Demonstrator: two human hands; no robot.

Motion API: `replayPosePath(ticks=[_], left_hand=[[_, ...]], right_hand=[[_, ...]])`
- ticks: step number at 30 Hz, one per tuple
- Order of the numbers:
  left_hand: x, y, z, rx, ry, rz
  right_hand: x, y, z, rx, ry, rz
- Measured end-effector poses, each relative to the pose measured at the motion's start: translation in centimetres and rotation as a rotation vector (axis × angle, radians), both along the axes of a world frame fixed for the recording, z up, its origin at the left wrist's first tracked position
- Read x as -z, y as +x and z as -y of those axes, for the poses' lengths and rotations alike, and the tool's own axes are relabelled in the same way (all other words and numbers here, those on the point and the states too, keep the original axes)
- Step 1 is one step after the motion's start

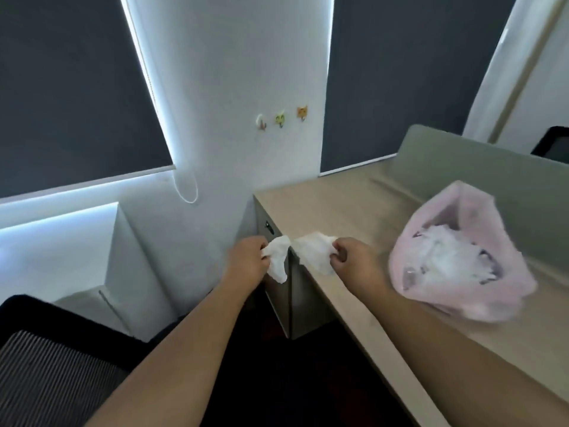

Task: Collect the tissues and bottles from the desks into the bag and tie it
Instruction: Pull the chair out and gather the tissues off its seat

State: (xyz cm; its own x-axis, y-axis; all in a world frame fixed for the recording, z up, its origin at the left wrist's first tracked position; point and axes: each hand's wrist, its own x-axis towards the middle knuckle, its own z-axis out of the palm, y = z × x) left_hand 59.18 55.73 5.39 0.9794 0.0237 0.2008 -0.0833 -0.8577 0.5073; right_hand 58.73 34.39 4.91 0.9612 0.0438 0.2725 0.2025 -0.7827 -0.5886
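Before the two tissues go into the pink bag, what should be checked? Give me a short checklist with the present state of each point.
1. Left hand grips its tissue: ok.
2. Right hand grips its tissue: ok.
3. Pink bag mouth open toward the hands: ok.
4. Bag rests on the desk, near the right hand: ok.
5. Room left inside the bag: cannot tell; white contents already show through.
6. Bottles already in the bag: cannot tell; the picture is blurred.
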Motion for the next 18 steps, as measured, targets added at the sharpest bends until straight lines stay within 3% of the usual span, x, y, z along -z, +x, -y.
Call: replayPosePath(ticks=[4,10,14,18], left_hand=[[-4.4,2.4,12.0,0.140,-0.019,0.151],[-4.2,4.2,26.9,0.324,-0.167,0.179],[-0.7,5.4,33.8,0.393,-0.199,0.091],[3.1,6.4,35.7,0.417,-0.150,-0.130]], right_hand=[[-4.8,0.1,10.2,0.162,0.073,0.170],[-4.9,0.8,23.1,0.333,0.040,0.177],[-2.4,2.3,28.4,0.392,-0.232,0.052],[-1.3,2.1,29.4,0.289,-0.548,-0.172]])
